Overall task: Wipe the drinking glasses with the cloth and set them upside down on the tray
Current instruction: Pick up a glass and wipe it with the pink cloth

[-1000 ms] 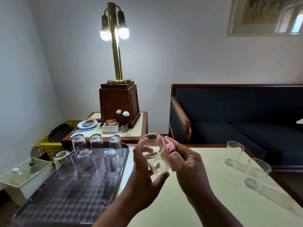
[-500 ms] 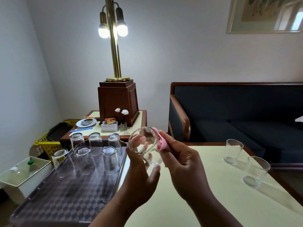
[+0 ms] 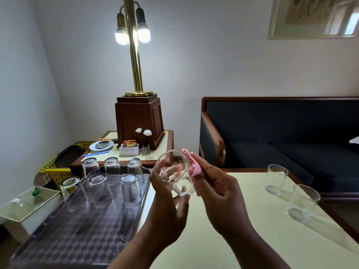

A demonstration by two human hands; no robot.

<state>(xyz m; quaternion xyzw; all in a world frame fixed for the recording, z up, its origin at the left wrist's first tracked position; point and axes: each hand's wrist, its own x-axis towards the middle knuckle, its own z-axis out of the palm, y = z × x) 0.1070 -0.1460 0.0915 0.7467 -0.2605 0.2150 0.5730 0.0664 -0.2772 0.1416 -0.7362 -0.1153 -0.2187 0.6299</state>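
My left hand (image 3: 167,208) grips a clear drinking glass (image 3: 174,173) above the table, its mouth tipped toward me and to the left. My right hand (image 3: 219,193) pinches a pink cloth (image 3: 194,166) against the right side of the glass's rim. On the dark checkered tray (image 3: 73,239) at the left stand several glasses (image 3: 130,189) upside down, grouped at its far end. Two upright glasses (image 3: 275,178) (image 3: 302,202) stand on the cream table (image 3: 242,239) at the right.
Behind the tray is a side table (image 3: 165,138) with a brass lamp (image 3: 134,51) on a wooden base, a plate, a small flower vase and a white holder. A dark sofa (image 3: 281,133) stands at the back right. A yellow basket (image 3: 56,171) and a white box (image 3: 25,206) are at the left.
Both hands lifted the glass slightly and turned it, so its mouth tips more to the left. The pink cloth moved from inside the rim to its right outer edge.
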